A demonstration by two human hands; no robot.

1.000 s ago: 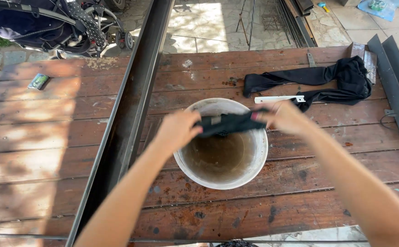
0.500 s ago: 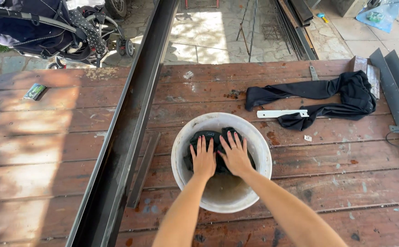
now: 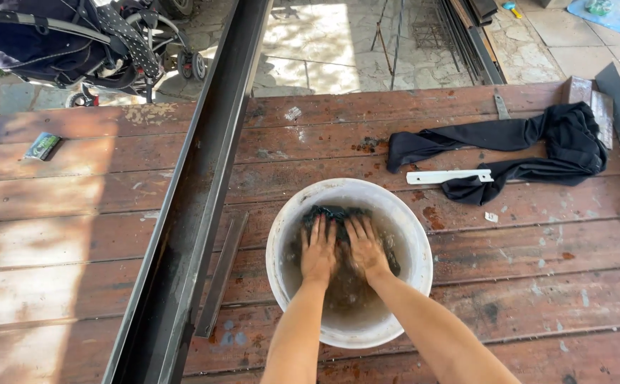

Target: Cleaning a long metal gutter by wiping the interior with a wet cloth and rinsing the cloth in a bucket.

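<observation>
Left hand: the left hand (image 3: 319,249) is laid palm down inside the round white plastic bucket (image 3: 416,242), with its fingers stretched out and slightly spread, pressed flat on the dark wet cloth (image 3: 338,213).
Right hand: the right hand (image 3: 364,247) is set just beside the left one, thumbs nearly touching, fingers extended and a little apart, also pressed flat on the cloth; nothing is pinched or gripped by either hand.
Cloth: the dark wet cloth is bunched at the far side of the bucket, partly sunk in murky brownish water; its front part is hidden under both hands.
Bucket: it is stood upright on the worn reddish wooden plank deck (image 3: 537,270), near the lower middle of the view.
To the left: a long dark metal channel beam (image 3: 196,192) is laid across the deck from the far edge toward the viewer, and a thin dark metal strip (image 3: 222,274) is lain between it and the bucket.
To the right: a long black garment (image 3: 537,142) is spread on the planks well apart from the bucket, with a flat white bar (image 3: 448,176) lying against it.
Far left: a small green flat packet (image 3: 42,146) is seen on the planks, and a dark blue stroller (image 3: 61,43) is parked beyond the deck.
</observation>
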